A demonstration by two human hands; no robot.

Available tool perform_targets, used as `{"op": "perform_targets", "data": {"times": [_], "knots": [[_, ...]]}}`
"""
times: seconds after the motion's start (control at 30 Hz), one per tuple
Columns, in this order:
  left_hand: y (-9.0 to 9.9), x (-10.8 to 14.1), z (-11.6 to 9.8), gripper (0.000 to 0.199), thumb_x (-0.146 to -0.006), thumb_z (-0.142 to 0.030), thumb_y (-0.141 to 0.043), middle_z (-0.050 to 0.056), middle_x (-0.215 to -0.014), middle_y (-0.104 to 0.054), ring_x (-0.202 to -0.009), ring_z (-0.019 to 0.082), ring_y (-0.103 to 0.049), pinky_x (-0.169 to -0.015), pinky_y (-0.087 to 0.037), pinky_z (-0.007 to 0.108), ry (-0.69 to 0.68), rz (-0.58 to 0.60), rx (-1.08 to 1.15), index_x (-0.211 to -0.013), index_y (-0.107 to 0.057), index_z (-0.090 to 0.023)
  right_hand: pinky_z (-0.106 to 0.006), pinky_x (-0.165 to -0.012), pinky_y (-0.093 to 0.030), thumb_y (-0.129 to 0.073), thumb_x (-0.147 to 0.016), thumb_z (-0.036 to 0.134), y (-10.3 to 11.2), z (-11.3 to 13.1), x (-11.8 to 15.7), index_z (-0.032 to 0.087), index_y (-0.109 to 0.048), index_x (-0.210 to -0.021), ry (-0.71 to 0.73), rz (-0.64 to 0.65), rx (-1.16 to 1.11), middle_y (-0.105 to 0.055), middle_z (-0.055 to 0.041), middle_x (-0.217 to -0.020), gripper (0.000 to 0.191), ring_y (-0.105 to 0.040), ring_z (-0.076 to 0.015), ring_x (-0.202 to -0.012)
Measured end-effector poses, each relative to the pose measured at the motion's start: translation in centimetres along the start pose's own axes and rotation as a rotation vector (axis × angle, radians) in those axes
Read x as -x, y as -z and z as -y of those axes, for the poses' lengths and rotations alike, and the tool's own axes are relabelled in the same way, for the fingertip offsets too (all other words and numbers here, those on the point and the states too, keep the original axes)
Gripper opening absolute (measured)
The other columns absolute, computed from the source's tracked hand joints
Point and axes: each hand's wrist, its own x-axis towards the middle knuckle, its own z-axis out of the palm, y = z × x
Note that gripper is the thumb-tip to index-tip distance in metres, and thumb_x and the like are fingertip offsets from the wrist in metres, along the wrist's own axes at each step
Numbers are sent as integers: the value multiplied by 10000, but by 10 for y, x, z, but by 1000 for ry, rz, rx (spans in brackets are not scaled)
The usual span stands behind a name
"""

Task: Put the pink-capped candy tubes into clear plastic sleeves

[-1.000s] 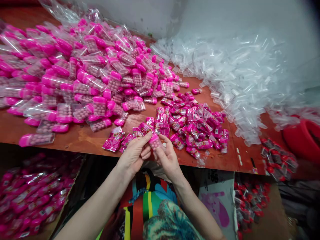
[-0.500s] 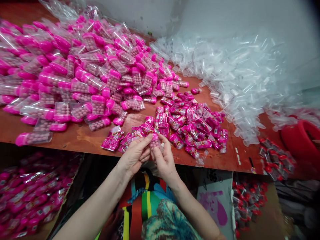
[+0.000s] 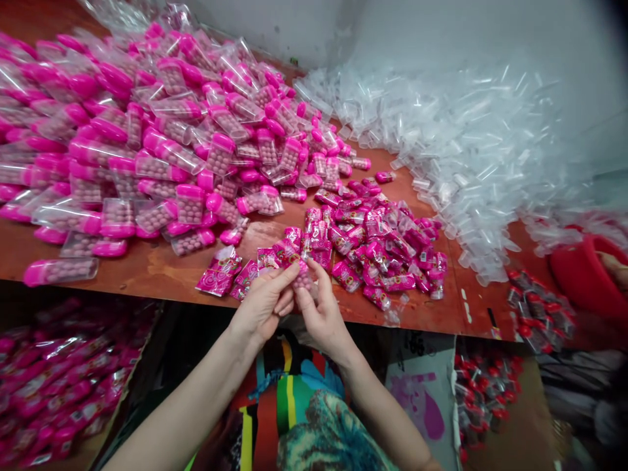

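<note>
Between my hands, just above the table's front edge, is a small clear candy container (image 3: 303, 280) with a pink top and pink candy balls. My left hand (image 3: 267, 297) pinches it from the left, thumb on its upper end. My right hand (image 3: 321, 311) grips it from the right, thumb against its face. The fingers partly hide it, so I cannot tell whether a printed wrapper covers its top. Flat pink printed wrappers (image 3: 219, 271) lie left of my hands. To the right is a heap of containers in printed pink wrappers (image 3: 375, 245).
Pink-capped candy containers (image 3: 171, 154) are piled across the left. Clear plastic sleeves (image 3: 451, 144) are heaped at the back right. A red bucket (image 3: 579, 271) stands at far right, with part of another hand (image 3: 613, 269) at it. Boxes of pink packs (image 3: 63, 379) and red-capped containers (image 3: 485, 399) sit below.
My hands stay in nearly the same place around the candy container; the fingers of my right hand have shifted slightly. Another hand has appeared at the red bucket.
</note>
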Motion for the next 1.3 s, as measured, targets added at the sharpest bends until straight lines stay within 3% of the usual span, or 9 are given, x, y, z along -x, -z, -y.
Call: {"op": "perform_targets", "data": {"times": [0.13, 0.2, 0.4, 0.53, 0.63, 0.8, 0.9, 1.03, 1.3], "knots": [[5, 0, 3, 340, -778, -394, -734, -82, -360, -376, -298, 4, -219, -328, -192, 135, 13, 77, -26, -624, -573, -137, -209, -463, -450, -498, -941, 431, -6, 1, -1, 297, -328, -1451, -185, 43, -399, -550, 25, -733, 554, -507, -107, -530], [7, 2, 5, 316, -803, -399, -709, -80, -379, -391, -304, 7, -217, -335, -199, 140, 16, 84, -38, -668, -591, -139, -180, -398, -361, -502, -937, 445, -7, 1, 0, 305, -315, -1452, -233, 56, -471, -483, 56, -664, 566, -409, -87, -458], [7, 4, 6, 312, -814, -373, -709, -108, -365, -302, -315, 8, -171, -342, -191, 144, 3, 25, -51, -655, -566, -146, -279, -627, -528, -518, -936, 372, 4, -2, 3, 293, -401, -1421, -49, 58, -98, -622, -32, -879, 505, -596, -156, -694], [3, 0, 7, 327, -772, -359, -750, -105, -394, -312, -320, 2, -182, -330, -187, 137, -1, -17, 37, -627, -549, -144, -335, -644, -539, -503, -938, 327, 8, -4, 7, 278, -393, -1439, 29, 59, 166, -653, -72, -936, 515, -613, -184, -670], [2, -2, 9, 308, -766, -356, -755, -98, -426, -349, -323, -1, -187, -317, -168, 135, 13, -26, 67, -653, -567, -140, -302, -652, -546, -522, -932, 341, 4, -7, 10, 273, -401, -1407, -28, 11, -25, -640, -53, -923, 495, -607, -160, -683], [6, 0, 9, 307, -817, -369, -704, -90, -428, -370, -329, -5, -184, -329, -175, 132, 45, 73, -2, -676, -583, -125, -185, -436, -426, -510, -946, 402, -1, -12, 15, 299, -231, -1476, -200, 84, -420, -543, 43, -722, 609, -452, -77, -459], [7, 2, 10, 347, -838, -385, -679, -100, -373, -323, -318, 0, -187, -340, -199, 134, 60, 103, -48, -637, -551, -133, -270, -690, -549, -523, -940, 373, 0, -15, 15, 261, -270, -1481, -103, 15, -241, -629, -58, -1016, 608, -629, -134, -744], [3, 1, 11, 343, -783, -359, -743, -111, -377, -334, -310, 1, -206, -332, -202, 130, 3, 7, -32, -638, -505, -158, -383, -935, -503, -531, -927, 334, 4, -19, 14, 214, -338, -1463, 19, -49, 110, -561, -139, -1290, 582, -593, -252, -1126], [7, -5, 9, 299, -713, -306, -798, -89, -472, -426, -322, -19, -221, -318, -193, 126, 54, -2, 16, -681, -568, -118, -286, -743, -535, -514, -951, 346, 4, -18, 17, 250, -284, -1470, -101, 3, -177, -621, -54, -1008, 576, -622, -147, -810]]}}
